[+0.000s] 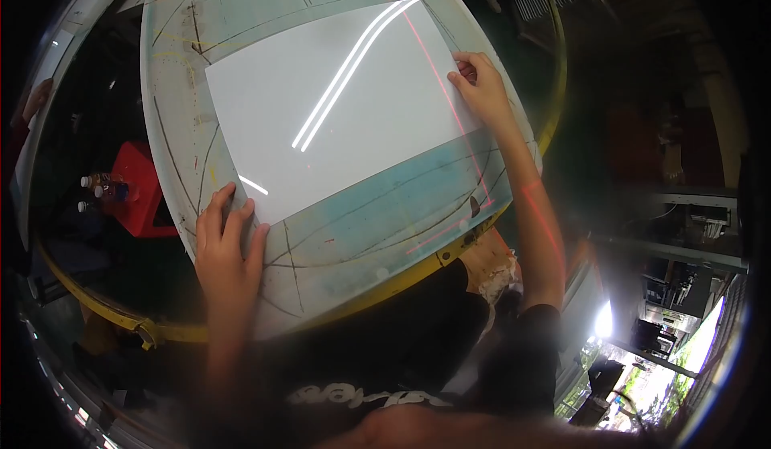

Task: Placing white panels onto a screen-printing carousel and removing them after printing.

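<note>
A glossy white rectangular sheet [321, 120] lies slanted on a pale, blue-stained work board [385, 192] marked with dark curved lines. Its surface reflects bright strips of light. At the sheet's near left corner is my left hand [227, 244], fingers spread, with fingertips touching the board and the corner's edge. My right hand [482, 91] is at the sheet's right edge, its fingers curled and the thumb against the edge in a pinch. A thin red light line crosses the sheet near that hand and continues onto the board and my right forearm.
A yellow rail [84, 295] curves around the board. Left of the board, a red stool [143, 192] has several bottles [108, 188] next to it or on it. Another person's hand [38, 100] shows at the far left. Equipment racks [683, 224] stand on the right.
</note>
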`<state>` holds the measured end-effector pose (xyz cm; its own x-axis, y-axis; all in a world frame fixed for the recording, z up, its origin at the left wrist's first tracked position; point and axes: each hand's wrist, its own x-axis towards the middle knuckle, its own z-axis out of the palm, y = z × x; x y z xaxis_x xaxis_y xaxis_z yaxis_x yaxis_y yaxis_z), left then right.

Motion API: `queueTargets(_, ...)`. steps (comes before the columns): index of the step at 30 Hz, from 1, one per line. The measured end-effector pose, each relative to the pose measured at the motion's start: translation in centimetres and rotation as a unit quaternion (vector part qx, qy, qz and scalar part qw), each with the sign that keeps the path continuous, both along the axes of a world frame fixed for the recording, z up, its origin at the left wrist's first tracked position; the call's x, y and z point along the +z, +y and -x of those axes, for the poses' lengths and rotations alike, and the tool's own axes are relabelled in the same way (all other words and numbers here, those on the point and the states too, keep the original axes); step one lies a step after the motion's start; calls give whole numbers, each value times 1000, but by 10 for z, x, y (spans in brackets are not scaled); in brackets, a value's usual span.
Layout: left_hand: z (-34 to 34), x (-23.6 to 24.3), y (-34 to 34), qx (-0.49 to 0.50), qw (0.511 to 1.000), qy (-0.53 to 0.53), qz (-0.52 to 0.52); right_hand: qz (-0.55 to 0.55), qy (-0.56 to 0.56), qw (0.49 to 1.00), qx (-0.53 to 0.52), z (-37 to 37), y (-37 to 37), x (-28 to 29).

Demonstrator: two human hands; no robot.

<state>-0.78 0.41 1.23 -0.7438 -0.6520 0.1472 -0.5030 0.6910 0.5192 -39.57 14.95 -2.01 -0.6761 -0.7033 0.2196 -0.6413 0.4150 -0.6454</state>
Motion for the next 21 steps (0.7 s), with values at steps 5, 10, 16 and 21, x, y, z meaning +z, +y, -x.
queueTargets(5, 1, -2, -1, -4, 1000, -4, 9, -2, -5, 1000, -3, 0, 0, -1)
queueTargets(10, -3, 1, -2, 3, 1000, -8, 17, 11, 8, 1000, 12, -3, -6, -5)
queueTargets(16, -3, 1, -2, -8, 1000, -5, 18, -12, 57, 998, 5, -13, -5, 0)
queueTargets(21, 2, -6, -2, -42, 998, -5, 40, -65, 131, 989, 9, -13, 12, -7)
